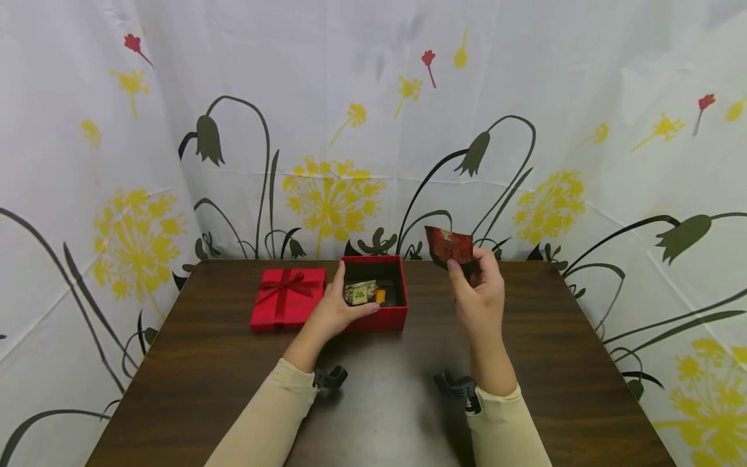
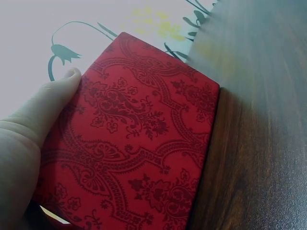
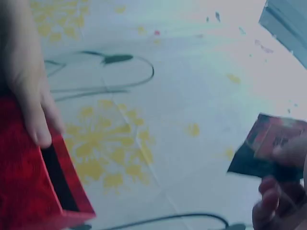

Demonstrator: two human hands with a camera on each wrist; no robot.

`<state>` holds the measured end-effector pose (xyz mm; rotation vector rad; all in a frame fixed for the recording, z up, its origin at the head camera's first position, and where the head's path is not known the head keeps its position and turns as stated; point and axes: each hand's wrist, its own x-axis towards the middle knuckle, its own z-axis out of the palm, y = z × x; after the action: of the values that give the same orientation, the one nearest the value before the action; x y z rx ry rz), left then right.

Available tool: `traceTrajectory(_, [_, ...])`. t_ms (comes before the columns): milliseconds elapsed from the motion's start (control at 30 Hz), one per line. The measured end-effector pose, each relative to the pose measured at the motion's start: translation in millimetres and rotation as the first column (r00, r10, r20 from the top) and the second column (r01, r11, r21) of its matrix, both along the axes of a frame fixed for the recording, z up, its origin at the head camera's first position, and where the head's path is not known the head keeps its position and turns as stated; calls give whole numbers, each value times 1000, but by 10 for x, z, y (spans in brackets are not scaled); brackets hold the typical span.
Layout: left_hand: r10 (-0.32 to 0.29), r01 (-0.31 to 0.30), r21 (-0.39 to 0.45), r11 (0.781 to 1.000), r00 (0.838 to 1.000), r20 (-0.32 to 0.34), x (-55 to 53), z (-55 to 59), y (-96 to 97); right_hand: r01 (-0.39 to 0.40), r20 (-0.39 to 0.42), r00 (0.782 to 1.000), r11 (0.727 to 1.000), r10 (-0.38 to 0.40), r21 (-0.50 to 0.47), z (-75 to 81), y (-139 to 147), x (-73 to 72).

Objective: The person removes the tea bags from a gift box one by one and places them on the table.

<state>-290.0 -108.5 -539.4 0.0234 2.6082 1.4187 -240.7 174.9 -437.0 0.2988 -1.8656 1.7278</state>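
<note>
A red gift box with a black inside stands uncovered on the table, holding small packets in yellow and green. My left hand grips the box at its left side, thumb over the front rim. Patterned red cloth or paper covers the box wall in the left wrist view. Raised to the right of the box, my right hand pinches a small red and dark packet between thumb and fingers. The same packet shows at the right in the right wrist view.
To the left of the box lies its red lid with a ribbon bow. Both stand toward the back of the dark wooden table. A white curtain printed with flowers hangs behind it.
</note>
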Motion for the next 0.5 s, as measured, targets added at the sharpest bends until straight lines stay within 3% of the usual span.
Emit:
traceTrajectory(133, [0, 1, 25, 1000, 1000, -20, -24, 15, 8, 111, 110, 986, 989, -122, 101, 6, 188, -91])
traceTrajectory(267, [1, -1, 24, 1000, 1000, -13, -22, -7, 22, 176, 206, 959, 979, -195, 108, -3, 327, -98])
traceTrajectory(367, [0, 0, 14, 1000, 1000, -7, -7, -29, 21, 175, 271, 943, 980, -195, 97, -27, 378, -97])
traceTrajectory(500, [0, 0, 19, 1000, 1000, -9, -7, -39, 0, 110, 343, 931, 992, -126, 67, -110, 410, -178])
